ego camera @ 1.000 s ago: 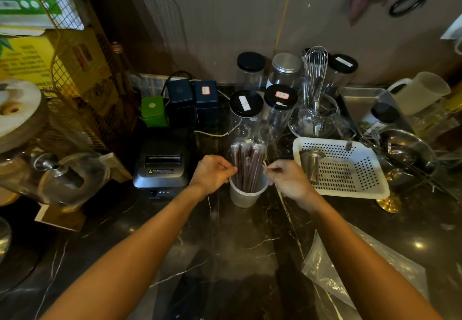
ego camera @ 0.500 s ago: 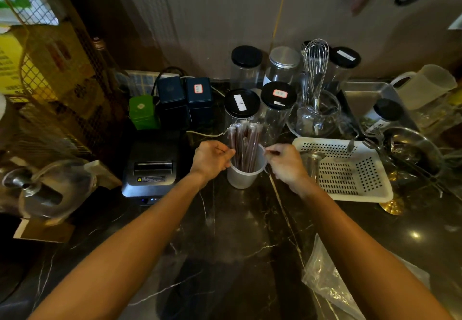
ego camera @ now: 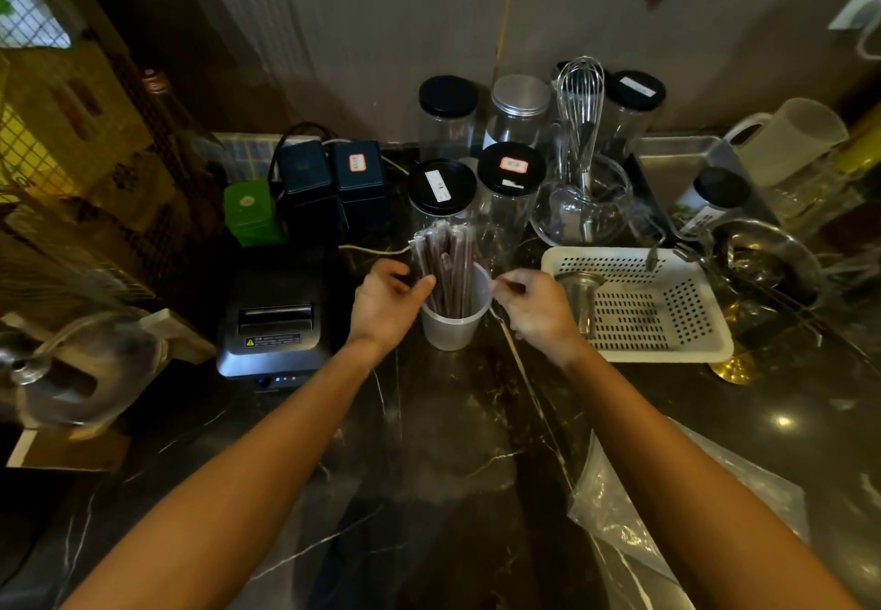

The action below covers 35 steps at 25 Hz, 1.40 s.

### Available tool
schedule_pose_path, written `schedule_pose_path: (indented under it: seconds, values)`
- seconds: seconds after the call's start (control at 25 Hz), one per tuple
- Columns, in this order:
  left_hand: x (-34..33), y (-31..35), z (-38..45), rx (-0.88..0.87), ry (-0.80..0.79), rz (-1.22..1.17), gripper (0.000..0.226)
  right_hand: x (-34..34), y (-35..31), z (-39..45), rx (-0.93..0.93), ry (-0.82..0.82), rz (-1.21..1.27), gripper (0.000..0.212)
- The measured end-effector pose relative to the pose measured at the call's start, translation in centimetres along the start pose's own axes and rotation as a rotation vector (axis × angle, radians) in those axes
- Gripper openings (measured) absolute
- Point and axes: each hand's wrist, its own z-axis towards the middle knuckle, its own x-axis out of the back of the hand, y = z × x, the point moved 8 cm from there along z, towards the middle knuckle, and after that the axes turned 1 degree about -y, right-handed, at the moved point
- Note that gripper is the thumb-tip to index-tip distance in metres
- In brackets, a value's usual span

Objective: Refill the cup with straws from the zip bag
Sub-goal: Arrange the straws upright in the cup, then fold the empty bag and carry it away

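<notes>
Hands flanking cup (ego camera: 453, 323) of wrapped straws (ego camera: 445, 271).
Left hand (ego camera: 388, 302) is curling half-open against the bundle; right hand (ego camera: 536, 307) is pinching the rim, fingers closed.

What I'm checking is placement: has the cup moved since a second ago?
Yes: the cup slid back toward the jars, its base now past the basket's front edge.

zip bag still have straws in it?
No, the zip bag lies flat and looks empty on the counter; the straws stand in the cup.
</notes>
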Motion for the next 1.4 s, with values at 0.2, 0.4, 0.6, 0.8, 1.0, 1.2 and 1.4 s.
schedule_pose_path:
  seconds: [0.2, 0.4, 0.6, 0.8, 1.0, 1.2, 1.4]
  values:
    - [-0.2, 4.8, -3.8, -0.210, 0.156, 0.029, 0.050, 3.6, 0.1, -3.2, 0.070, 0.067, -0.023, 0.007]
    - [-7.6, 6.7, -7.0, -0.156, -0.169, -0.051, 0.023, 8.2, 2.9, -6.8, 0.032, 0.199, -0.018, 0.016]
    - [-17.7, 5.1, -11.8, 0.053, -0.568, 0.071, 0.036, 12.4, 7.8, -12.5, -0.019, 0.318, -0.049, 0.016]
    - [-24.5, 1.6, -15.3, 0.179, -0.669, 0.215, 0.065, 14.1, 15.8, -18.3, -0.235, 0.332, -0.175, 0.014]
    - [-27.3, -0.5, -17.4, 0.207, -0.685, 0.275, 0.047, 11.9, 22.8, -23.4, -0.358, 0.212, -0.223, 0.028]
    - [-28.1, -1.6, -18.3, 0.240, -0.715, 0.286, 0.034, 9.7, 25.4, -25.2, -0.317, 0.110, -0.296, 0.019]
    - [-28.3, -0.2, -19.9, 0.321, -0.814, 0.052, 0.015, 8.4, 25.7, -25.8, -0.287, -0.040, -0.362, 0.058]
